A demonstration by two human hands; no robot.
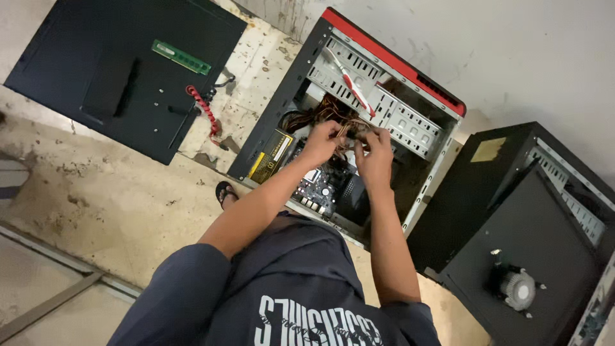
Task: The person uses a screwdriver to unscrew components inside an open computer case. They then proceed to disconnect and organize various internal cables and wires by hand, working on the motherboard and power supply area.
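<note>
An open black computer case with a red front strip (391, 54) lies on the floor in front of me. Both my hands are inside it, over the motherboard (318, 187). My left hand (320, 142) and my right hand (375, 155) are closed on a bundle of orange and black power cables (350, 128) between them. The cables run back to the power supply (272, 156) with a yellow label at the case's left end. A grey metal drive cage (384, 106) sits just beyond my hands.
A black side panel (83, 70) lies at the upper left with a green memory stick (181, 57), a red coiled cable (204, 109) and a dark screwdriver (180, 125) on it. A second black case (512, 192) stands at the right, with a round cooler fan (517, 289) on its panel. My sandalled foot (225, 192) is beside the open case.
</note>
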